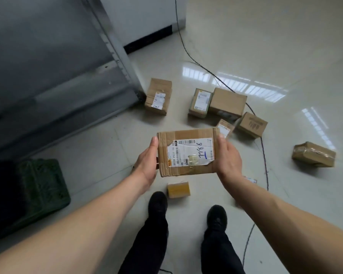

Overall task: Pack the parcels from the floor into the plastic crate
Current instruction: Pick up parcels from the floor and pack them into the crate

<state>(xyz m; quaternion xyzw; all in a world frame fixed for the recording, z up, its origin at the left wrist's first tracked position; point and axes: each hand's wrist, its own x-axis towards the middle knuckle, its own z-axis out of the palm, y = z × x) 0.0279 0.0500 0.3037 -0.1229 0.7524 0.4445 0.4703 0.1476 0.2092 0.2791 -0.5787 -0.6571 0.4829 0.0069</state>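
I grasp a labelled cardboard parcel (187, 152) between my left hand (147, 167) and right hand (228, 159), above the glossy pale tiled floor (265, 46); more parcels (227, 102) lie scattered ahead; the green plastic crate (42, 186) sits left, beside grey metal shelving (53, 72); a black cable (264, 153) trails across the tiles.

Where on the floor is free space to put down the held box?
Bare floor lies between the green crate and the held box, in front of the grey shelf. More lies far right, beyond the taped parcel. Crowded: the parcel cluster and black cable ahead, and the small yellow parcel by the shoes.
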